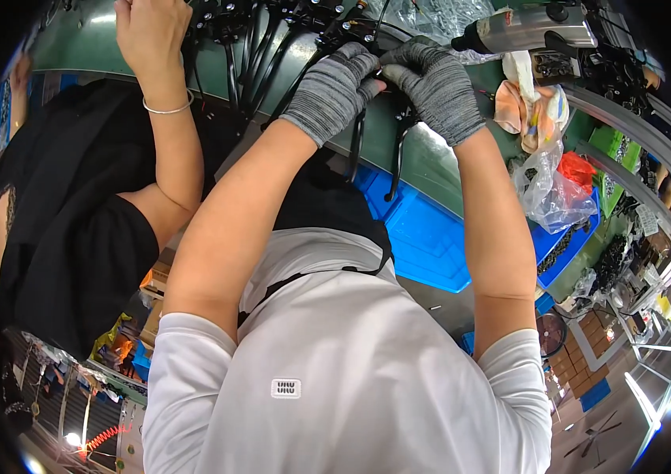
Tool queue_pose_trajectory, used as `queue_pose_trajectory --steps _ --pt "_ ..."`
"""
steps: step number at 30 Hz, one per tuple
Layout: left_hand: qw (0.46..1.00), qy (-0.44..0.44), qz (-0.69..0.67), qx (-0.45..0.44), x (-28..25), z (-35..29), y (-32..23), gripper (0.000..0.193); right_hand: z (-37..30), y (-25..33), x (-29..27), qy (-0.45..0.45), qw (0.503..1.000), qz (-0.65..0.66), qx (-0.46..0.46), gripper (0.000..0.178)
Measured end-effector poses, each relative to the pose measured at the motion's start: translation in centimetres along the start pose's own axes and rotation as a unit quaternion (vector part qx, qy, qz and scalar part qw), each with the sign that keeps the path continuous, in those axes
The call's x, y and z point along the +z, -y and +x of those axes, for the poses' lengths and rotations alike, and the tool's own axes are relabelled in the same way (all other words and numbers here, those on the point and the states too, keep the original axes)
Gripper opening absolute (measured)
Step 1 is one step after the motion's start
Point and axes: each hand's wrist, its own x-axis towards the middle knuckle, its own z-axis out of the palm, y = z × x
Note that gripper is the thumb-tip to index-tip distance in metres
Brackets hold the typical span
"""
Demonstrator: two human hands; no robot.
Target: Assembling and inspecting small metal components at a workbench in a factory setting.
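My left hand (334,93), in a grey knit glove, is closed over the green workbench, its bare fingertips pinched together. What it pinches is too small and hidden to tell. Close beside it, my right hand (439,91), gloved the same way, curls its fingers around the upper end of a black brake lever (397,162). The curved lever hangs down past the bench edge. Another black lever (357,146) sticks out below my left hand. Several similar black levers (252,71) with cables lie in a row to the left.
A grey power tool (537,31) lies at the far right, near a stained cloth (533,110) and a clear plastic bag (545,193). Blue bins (422,237) stand below the bench edge. At left, a co-worker's arm (169,134) with a bracelet reaches over the bench.
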Motion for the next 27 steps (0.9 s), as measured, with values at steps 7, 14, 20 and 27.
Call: queue_pose_trajectory --steps 7,14,20,27 --pt "1.000 -0.012 -0.013 0.005 0.2 0.3 0.2 0.038 -0.2 0.6 0.1 -0.036 0.994 -0.078 -0.064 0.028" --pt "0.997 0.012 -0.078 -0.006 -0.3 0.3 -0.2 0.033 -1.4 -0.7 -0.4 -0.008 0.999 -0.026 0.019 0.035" --pt "0.997 -0.001 -0.080 -0.010 0.1 0.0 -0.3 0.035 -1.3 -1.5 0.1 0.003 0.995 -0.094 -0.023 0.030" --pt "0.979 -0.027 -0.200 -0.038 0.4 -0.1 -0.2 0.036 -1.3 -1.7 0.2 -0.007 0.996 -0.085 -0.026 0.029"
